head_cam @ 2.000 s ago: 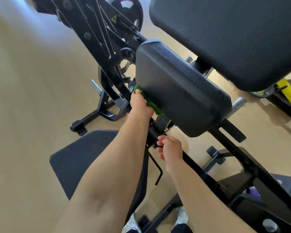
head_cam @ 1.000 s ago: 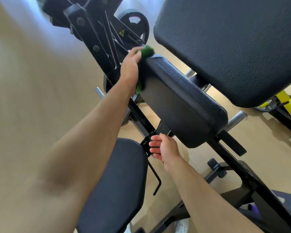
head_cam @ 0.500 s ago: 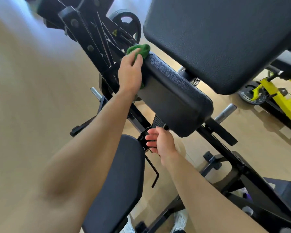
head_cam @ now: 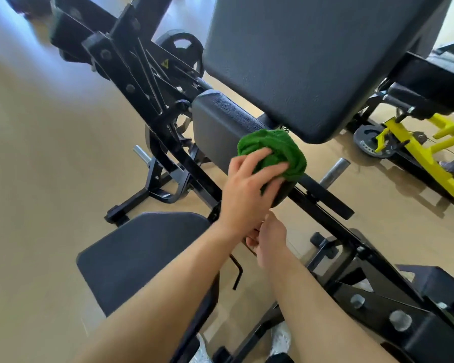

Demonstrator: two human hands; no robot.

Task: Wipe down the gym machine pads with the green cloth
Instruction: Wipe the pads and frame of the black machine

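My left hand (head_cam: 247, 189) has the green cloth (head_cam: 275, 155) bunched up under it, fingers (head_cam: 269, 174) curled around the wad and pressing it onto the near-right end of the small pad (head_cam: 220, 124) — the narrow black one sitting just under the big pad (head_cam: 312, 56). The cloth covers that whole corner of the small pad, right beside the black frame bar (head_cam: 323, 195) that runs down to the right.

My right hand (head_cam: 268, 239) is lower, tucked below the small pad near the frame, fingers bent around something there — my left wrist blocks it, so I can't tell what they're gripping. The seat pad (head_cam: 142, 258) sits below my left forearm. Tan floor (head_cam: 37, 179) all around, and a yellow machine (head_cam: 414, 155) off to the right.
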